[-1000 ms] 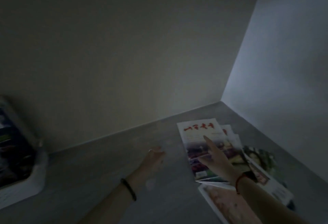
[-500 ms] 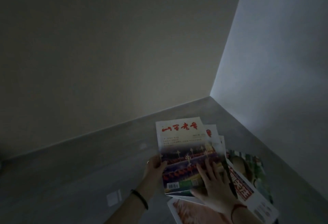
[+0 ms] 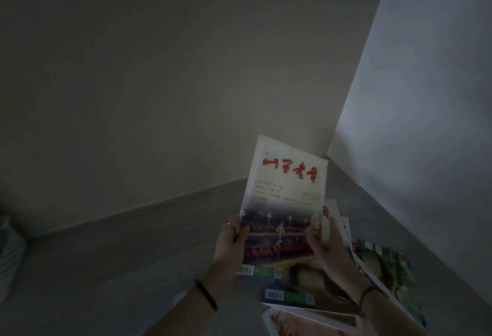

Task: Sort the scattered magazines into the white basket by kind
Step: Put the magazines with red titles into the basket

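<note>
Both our hands pinch the white-covered magazine (image 3: 286,202) with red lettering: left hand (image 3: 230,242) on its left edge, right hand (image 3: 328,245) on its right, tilted up at lower centre. Below it glossy magazines (image 3: 378,269) lie overlapped on the matte grey floor (image 3: 119,269).

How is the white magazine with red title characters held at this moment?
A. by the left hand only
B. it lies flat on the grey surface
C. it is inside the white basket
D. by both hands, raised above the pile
D: the left hand and the right hand grip the lower edges of the white magazine with red title characters, lifted over the pile of magazines.
</note>
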The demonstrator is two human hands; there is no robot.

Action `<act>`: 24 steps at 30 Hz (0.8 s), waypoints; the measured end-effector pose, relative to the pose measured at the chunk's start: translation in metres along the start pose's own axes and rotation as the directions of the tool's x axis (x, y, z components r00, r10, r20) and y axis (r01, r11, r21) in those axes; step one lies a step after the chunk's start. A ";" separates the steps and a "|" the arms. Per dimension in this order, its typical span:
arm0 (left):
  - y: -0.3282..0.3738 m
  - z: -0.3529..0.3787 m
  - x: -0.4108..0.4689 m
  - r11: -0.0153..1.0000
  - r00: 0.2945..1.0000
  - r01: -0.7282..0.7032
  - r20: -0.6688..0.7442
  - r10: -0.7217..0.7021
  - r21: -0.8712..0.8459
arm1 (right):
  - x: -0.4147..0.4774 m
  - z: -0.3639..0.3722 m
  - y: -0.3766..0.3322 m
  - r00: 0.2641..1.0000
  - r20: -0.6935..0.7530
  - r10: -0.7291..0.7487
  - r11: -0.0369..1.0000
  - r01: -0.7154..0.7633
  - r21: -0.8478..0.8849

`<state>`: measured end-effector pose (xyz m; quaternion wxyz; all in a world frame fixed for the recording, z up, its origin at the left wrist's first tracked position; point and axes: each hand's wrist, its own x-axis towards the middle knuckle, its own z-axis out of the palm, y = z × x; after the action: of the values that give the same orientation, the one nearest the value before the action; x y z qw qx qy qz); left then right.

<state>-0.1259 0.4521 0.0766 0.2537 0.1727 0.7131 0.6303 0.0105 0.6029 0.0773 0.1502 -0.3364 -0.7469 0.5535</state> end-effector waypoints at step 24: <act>0.089 -0.518 -0.137 0.888 0.654 -0.104 -0.642 0.401 0.449 | -0.077 0.399 -0.292 0.810 0.181 -0.558 0.827 0.560 0.040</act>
<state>-0.3211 -0.0329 0.2235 -0.1756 0.0566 0.8284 0.5288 -0.2698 0.2153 0.2231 0.2338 -0.0504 -0.8275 0.5080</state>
